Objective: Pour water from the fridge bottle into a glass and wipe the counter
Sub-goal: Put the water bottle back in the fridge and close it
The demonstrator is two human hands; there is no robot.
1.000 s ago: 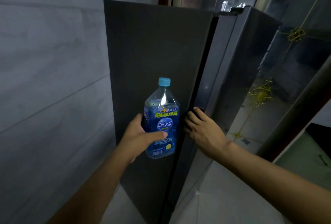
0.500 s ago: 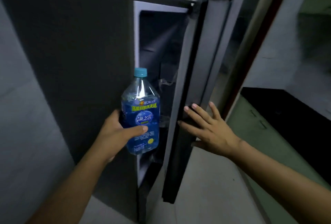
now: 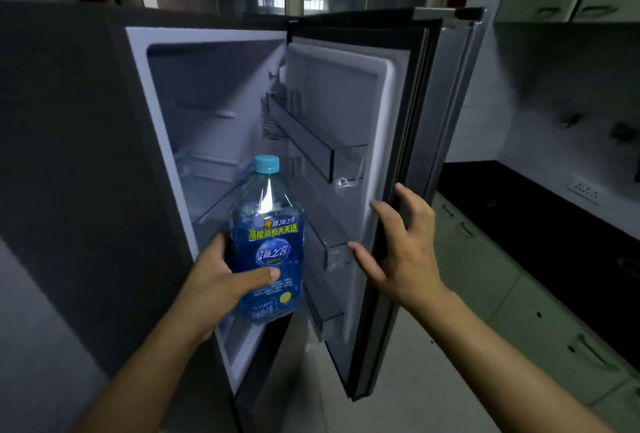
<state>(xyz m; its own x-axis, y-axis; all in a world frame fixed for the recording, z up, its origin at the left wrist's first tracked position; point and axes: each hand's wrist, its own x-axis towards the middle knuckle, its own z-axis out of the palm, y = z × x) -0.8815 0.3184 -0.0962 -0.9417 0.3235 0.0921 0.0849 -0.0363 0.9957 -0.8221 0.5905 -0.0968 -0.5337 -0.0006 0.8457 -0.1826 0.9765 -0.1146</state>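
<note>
The bottle [image 3: 266, 252] is gripped around its blue label by the left hand [image 3: 214, 280], the thumb laid across the front. It is held upright before the open fridge [image 3: 207, 103], with its light-blue cap [image 3: 266, 163] on. The right hand [image 3: 405, 245] is released, with fingers spread and slightly bent, at the free edge of the fridge door [image 3: 346, 93]; whether that edge is touched cannot be told. Clear door shelves [image 3: 311, 141] are seen behind the bottle. Well apart to the right, a black tabletop [image 3: 554, 235] is carried on pale green cabinets [image 3: 512, 315].
</note>
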